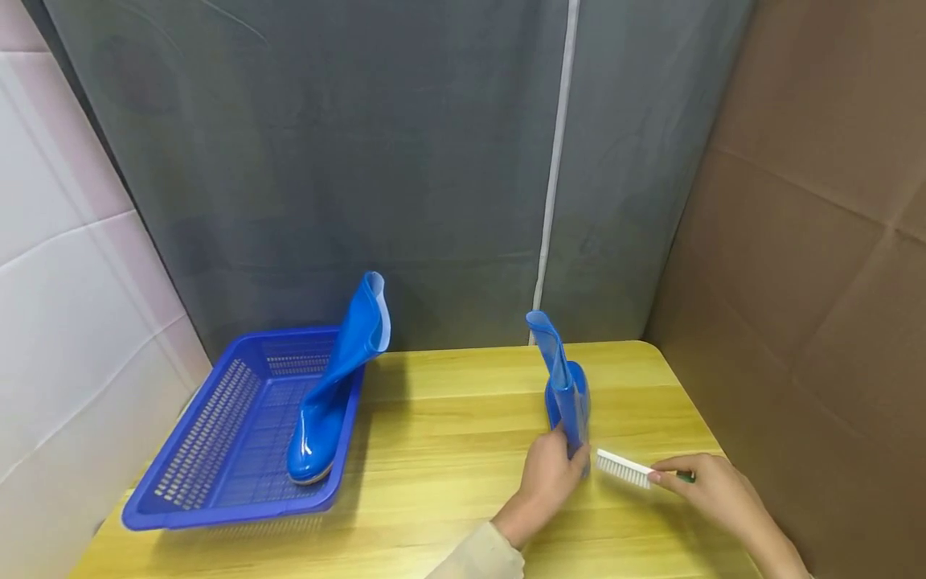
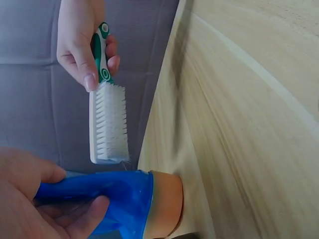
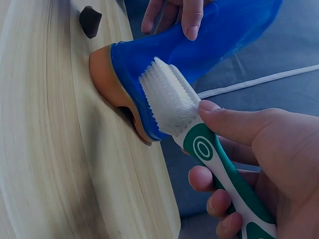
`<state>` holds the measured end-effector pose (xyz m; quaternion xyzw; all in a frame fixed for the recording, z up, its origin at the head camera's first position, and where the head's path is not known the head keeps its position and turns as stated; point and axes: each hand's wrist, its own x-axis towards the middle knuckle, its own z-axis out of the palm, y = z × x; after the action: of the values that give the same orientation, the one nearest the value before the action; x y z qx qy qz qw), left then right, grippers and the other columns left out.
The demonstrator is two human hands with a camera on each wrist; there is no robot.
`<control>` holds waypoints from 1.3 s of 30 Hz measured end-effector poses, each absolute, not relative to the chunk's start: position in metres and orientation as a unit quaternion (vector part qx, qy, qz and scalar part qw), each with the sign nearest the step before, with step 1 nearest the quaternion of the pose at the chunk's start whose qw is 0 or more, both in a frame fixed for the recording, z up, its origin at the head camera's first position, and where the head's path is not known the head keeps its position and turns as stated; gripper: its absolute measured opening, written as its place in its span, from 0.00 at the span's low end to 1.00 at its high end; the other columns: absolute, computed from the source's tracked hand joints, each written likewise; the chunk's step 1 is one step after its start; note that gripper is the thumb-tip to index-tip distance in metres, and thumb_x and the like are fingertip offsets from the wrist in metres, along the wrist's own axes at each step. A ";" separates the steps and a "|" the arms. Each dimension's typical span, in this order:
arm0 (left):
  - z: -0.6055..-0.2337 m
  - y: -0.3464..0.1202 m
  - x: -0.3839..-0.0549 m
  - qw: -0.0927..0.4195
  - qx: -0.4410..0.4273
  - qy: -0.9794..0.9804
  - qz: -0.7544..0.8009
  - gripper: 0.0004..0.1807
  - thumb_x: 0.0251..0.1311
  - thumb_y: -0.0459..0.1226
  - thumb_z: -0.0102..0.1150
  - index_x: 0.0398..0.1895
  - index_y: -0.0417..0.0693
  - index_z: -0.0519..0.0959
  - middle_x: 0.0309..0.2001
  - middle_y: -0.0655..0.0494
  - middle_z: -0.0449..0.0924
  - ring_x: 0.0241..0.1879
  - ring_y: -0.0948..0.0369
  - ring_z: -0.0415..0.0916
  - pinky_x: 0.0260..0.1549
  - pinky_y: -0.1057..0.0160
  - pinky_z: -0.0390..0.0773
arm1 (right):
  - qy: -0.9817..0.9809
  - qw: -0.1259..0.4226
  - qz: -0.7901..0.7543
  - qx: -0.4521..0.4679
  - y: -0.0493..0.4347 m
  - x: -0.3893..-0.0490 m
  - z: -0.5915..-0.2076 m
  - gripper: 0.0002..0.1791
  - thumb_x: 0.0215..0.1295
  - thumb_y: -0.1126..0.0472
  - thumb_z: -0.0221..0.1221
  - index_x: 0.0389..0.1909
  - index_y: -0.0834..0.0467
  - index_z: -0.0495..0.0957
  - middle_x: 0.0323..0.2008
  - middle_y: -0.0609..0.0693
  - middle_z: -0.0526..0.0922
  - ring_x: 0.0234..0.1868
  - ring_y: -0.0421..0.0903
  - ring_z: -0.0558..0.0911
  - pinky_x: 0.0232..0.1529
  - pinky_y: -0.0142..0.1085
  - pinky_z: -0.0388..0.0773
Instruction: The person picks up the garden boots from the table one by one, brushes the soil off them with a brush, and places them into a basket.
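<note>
My left hand (image 1: 547, 474) grips a blue rubber boot (image 1: 563, 378) low on its shaft, above the heel. The boot stands on the table with its toe pointing away from me, its brownish-orange sole (image 3: 105, 74) resting on the wood. In my right hand (image 1: 716, 489) is a scrubbing brush (image 1: 624, 468), held by its green and white handle (image 3: 224, 177). Its white bristles (image 2: 113, 122) are close to the boot's heel, just right of it in the head view. The left wrist view shows my left thumb and fingers on either side of the blue shaft.
A blue plastic basket (image 1: 239, 515) stands on the left of the wooden table (image 1: 434, 426). Another blue boot (image 1: 336, 386) leans inside it, its shaft over the right rim. A small dark lump (image 3: 90, 22) lies near the gripped boot. Grey cloth (image 1: 347, 161) hangs behind the table.
</note>
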<state>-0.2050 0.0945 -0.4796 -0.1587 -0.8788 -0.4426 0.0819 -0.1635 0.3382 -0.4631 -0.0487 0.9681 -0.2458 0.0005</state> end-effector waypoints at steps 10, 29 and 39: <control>-0.462 0.076 -0.232 0.154 -0.172 -0.858 -0.458 0.17 0.63 0.23 0.50 0.53 0.39 0.79 0.44 0.40 0.87 0.43 0.48 0.87 0.38 0.58 0.88 | 0.972 -0.013 -0.232 -0.036 0.344 -0.162 -0.464 0.16 0.59 0.35 0.62 0.40 0.38 0.87 0.43 0.42 0.90 0.43 0.46 0.86 0.33 0.40 0.78; -0.477 0.004 -0.277 0.075 -0.146 -0.848 -0.503 0.16 0.69 0.29 0.51 0.58 0.40 0.77 0.56 0.42 0.83 0.57 0.47 0.81 0.55 0.47 0.81 | 0.975 -0.017 -0.220 -0.032 0.348 -0.161 -0.456 0.16 0.58 0.34 0.62 0.40 0.37 0.87 0.42 0.43 0.90 0.43 0.45 0.84 0.33 0.37 0.75; -0.475 0.007 -0.273 0.049 -0.123 -0.839 -0.527 0.14 0.69 0.29 0.51 0.56 0.40 0.78 0.53 0.40 0.84 0.48 0.49 0.85 0.40 0.57 0.87 | 0.975 -0.017 -0.217 -0.034 0.346 -0.162 -0.459 0.15 0.59 0.34 0.62 0.39 0.36 0.87 0.42 0.41 0.89 0.43 0.42 0.84 0.34 0.36 0.76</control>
<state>-0.2733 0.0072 -0.4751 -0.1227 -0.8394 -0.5272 0.0491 -0.1617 0.3460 -0.4592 -0.0335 0.9754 -0.2170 -0.0171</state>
